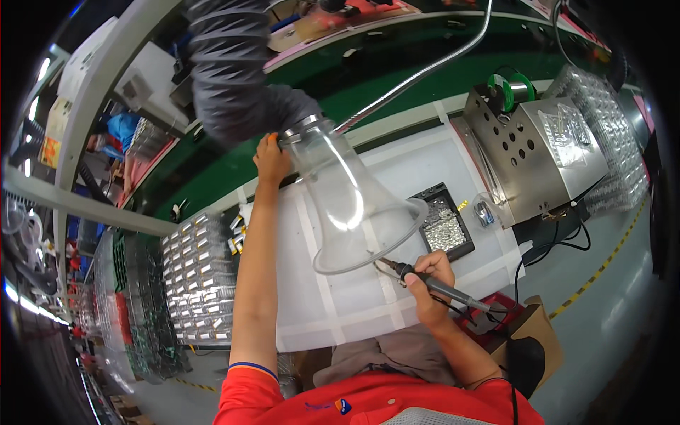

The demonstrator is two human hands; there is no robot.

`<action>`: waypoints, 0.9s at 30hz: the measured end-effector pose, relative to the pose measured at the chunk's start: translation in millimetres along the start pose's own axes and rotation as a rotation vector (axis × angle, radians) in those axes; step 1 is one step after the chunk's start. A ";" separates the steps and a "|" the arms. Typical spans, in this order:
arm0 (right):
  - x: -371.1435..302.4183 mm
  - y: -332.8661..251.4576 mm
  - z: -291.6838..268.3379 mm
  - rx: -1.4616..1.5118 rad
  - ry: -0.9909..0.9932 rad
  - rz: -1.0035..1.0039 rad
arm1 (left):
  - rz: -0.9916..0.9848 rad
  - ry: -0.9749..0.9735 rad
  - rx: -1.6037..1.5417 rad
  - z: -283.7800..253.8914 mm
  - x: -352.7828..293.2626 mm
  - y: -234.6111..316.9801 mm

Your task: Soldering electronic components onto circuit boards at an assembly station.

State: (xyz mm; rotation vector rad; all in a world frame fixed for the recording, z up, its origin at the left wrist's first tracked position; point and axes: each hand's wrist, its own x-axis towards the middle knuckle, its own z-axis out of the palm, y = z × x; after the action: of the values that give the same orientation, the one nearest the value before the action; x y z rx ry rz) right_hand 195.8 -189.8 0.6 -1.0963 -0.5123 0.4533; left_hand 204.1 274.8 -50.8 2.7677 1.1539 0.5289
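Observation:
My right hand (pixel 433 282) is closed round the grey handle of a soldering iron (pixel 450 290). The iron's tip points left, in under the rim of a clear fume hood (pixel 340 191). My left arm stretches far forward, and my left hand (pixel 272 161), with orange on its fingertips, is bent in beside the hood's metal collar; what its fingers hold is hidden. A grey flexible duct (pixel 230 78) runs into the collar. A black tray (pixel 464 241) of small shiny metal parts lies right of the hood on the white-covered table (pixel 304 312).
Clear blister trays with parts (pixel 198 276) stand at the left. To the right are a perforated metal box (pixel 524 156), a green solder spool (pixel 511 91) and stacked clear trays (pixel 602 134). A green conveyor (pixel 397 60) runs behind. A cardboard box (pixel 535 340) stands low right.

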 end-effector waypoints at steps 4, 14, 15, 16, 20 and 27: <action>-2.2 -5.6 -4.0 -0.012 -0.046 0.145 | 0.100 0.086 0.020 53.2 29.3 -25.3; -1.0 -4.5 -1.6 -0.031 -0.006 0.110 | 0.260 0.253 -0.136 82.7 51.9 -44.5; -1.4 -4.4 -0.2 -0.048 0.000 0.107 | 0.271 0.279 -0.149 82.3 52.4 -45.3; -1.3 -3.8 1.1 -0.039 0.007 0.097 | 0.287 0.292 -0.163 81.0 53.2 -46.8; -2.4 -2.8 5.6 -0.081 0.040 0.081 | 0.356 0.087 -0.076 80.5 58.4 -38.6; -4.4 -3.4 3.1 -0.109 0.038 0.066 | 0.351 0.098 -0.574 73.8 96.1 59.1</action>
State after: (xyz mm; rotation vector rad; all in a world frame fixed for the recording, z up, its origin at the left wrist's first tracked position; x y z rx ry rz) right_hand 190.7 -191.5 4.1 -1.2272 -0.4726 0.4651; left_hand 332.4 303.8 -80.1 2.4444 0.4191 0.8757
